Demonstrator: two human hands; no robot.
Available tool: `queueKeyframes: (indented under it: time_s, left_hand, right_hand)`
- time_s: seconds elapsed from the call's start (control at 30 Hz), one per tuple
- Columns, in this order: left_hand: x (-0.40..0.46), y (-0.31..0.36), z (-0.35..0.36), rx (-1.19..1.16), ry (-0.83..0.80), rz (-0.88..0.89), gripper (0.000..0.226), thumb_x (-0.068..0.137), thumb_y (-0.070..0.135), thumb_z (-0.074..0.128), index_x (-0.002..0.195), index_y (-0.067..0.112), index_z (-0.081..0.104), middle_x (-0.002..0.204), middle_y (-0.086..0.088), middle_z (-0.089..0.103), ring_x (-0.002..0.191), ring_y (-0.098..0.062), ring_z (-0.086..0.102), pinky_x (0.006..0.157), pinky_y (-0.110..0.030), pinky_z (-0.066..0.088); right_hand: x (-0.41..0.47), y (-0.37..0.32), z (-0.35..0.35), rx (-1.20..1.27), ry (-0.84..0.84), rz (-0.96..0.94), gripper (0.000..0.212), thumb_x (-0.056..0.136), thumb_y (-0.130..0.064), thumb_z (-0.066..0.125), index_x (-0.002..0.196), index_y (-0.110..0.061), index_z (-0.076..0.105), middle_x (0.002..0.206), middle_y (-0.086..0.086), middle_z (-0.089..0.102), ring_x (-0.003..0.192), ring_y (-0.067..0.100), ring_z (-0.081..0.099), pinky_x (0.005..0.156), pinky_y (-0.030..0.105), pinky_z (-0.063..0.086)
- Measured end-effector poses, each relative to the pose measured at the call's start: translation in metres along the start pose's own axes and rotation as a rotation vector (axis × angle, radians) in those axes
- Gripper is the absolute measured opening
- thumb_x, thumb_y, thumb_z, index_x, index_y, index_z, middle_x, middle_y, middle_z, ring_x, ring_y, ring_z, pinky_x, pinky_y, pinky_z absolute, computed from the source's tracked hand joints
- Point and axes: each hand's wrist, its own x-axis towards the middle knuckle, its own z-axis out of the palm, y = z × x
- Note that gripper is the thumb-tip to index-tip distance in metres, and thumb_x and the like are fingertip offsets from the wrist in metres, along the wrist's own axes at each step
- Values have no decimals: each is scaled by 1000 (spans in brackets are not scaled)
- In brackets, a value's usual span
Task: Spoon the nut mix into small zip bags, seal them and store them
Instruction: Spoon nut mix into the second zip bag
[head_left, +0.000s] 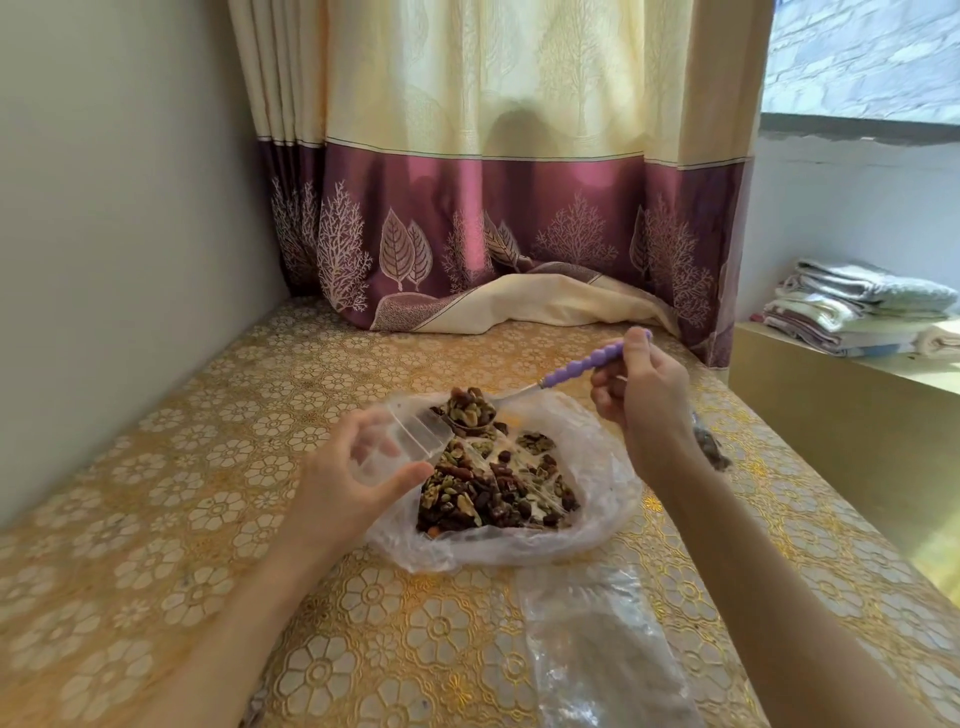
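Spare bags (602, 649): nearest me I see a clear plastic stack, flat on the table (156, 519), its long axis running away from me; I cannot tell what is inside.

Big bag (597, 514): just beyond, a clear bag lies open and spread flat on the table. It holds the nut mix (498, 488), a loose pile of dark, brown and green pieces.

Left hand (353, 478): my fingers and thumb are curled round a small zip bag (410, 441), pinching it at the left edge of the big bag.

Zip bag: clear, and I see no mix in it. Its mouth faces up and right, toward the spoon bowl; its long axis runs from my palm out to the upper right.

Spoon (550, 382): the bowl is heaped with mix and sits right at the zip bag's mouth, above the far end of the pile. The long axis runs from the bowl at lower left up to the purple beaded handle at upper right.

Right hand (644, 395): fingers closed on the end of the spoon handle, held above the big bag's right edge.

Dark packet (711, 447): behind my right wrist on the table; mostly hidden, so I cannot tell its contents.

Curtain (493, 208): cream above, purple below, hem bunched on the far end of the table.

Towels (857, 312): folded stack on a ledge, far right.
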Motion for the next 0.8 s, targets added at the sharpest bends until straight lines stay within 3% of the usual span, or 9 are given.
queueKeyframes:
  time_s: [0.1, 0.23, 0.33, 0.47, 0.57, 0.6, 0.7, 0.8]
  left_hand:
    - [1, 0, -1, -60, 16, -15, 70, 57, 63, 63, 109, 17, 56, 93, 31, 48, 88, 23, 42, 70, -4, 33]
    - [1, 4, -2, -189, 19, -41, 55, 58, 56, 66, 103, 26, 54, 93, 21, 60, 82, 21, 55, 66, 0, 42]
    - [1, 5, -3, -228, 52, -48, 72, 57, 55, 66, 115, 16, 52, 98, 12, 62, 84, 13, 60, 68, -4, 46]
    - [2, 1, -8, -259, 100, -69, 82, 55, 59, 66, 123, 16, 49, 118, 1, 61, 95, -2, 62, 72, -12, 50]
    - [3, 0, -9, -248, 100, -99, 88, 56, 62, 66, 128, 15, 46, 129, -3, 56, 117, -16, 55, 95, -35, 48]
    - [3, 1, -9, -253, 96, -106, 89, 56, 65, 66, 126, 14, 48, 128, -2, 56, 117, -14, 54, 96, -37, 47]
    - [1, 6, -9, -267, 81, -72, 89, 47, 84, 60, 104, 16, 55, 102, 11, 63, 95, 10, 57, 79, -13, 45]
    - [1, 7, -8, -214, 79, -61, 100, 45, 87, 56, 109, 10, 55, 97, 12, 61, 96, 6, 56, 84, -15, 42]
  right_hand:
    - [-3, -13, 27, -23, -109, -81, 42, 104, -24, 32, 71, -8, 54, 53, 3, 58, 37, 9, 40, 36, 17, 31]
    - [-12, -26, 63, -159, -254, -272, 38, 103, -19, 35, 70, -10, 53, 50, -1, 60, 38, 10, 42, 38, 20, 34]
    - [-19, -31, 83, -288, -324, -401, 35, 102, -18, 37, 71, -11, 52, 60, 10, 64, 40, 13, 44, 45, 26, 37]
    - [-23, -35, 92, -316, -387, -485, 31, 102, -16, 36, 77, -5, 52, 62, 6, 68, 41, 13, 45, 48, 25, 36]
    - [-22, -33, 87, -239, -372, -486, 31, 102, -15, 35, 77, -5, 52, 59, 4, 66, 40, 14, 43, 43, 24, 35]
    - [-21, -31, 84, -208, -352, -475, 31, 103, -15, 35, 78, -5, 52, 56, 0, 64, 39, 12, 43, 42, 21, 35]
    - [-15, -27, 68, -108, -252, -385, 34, 104, -18, 33, 80, -4, 53, 51, -8, 62, 38, 8, 43, 39, 16, 34]
    - [-8, -21, 42, 0, -164, -251, 36, 104, -22, 32, 79, -7, 54, 56, -1, 62, 40, 7, 43, 37, 17, 34]
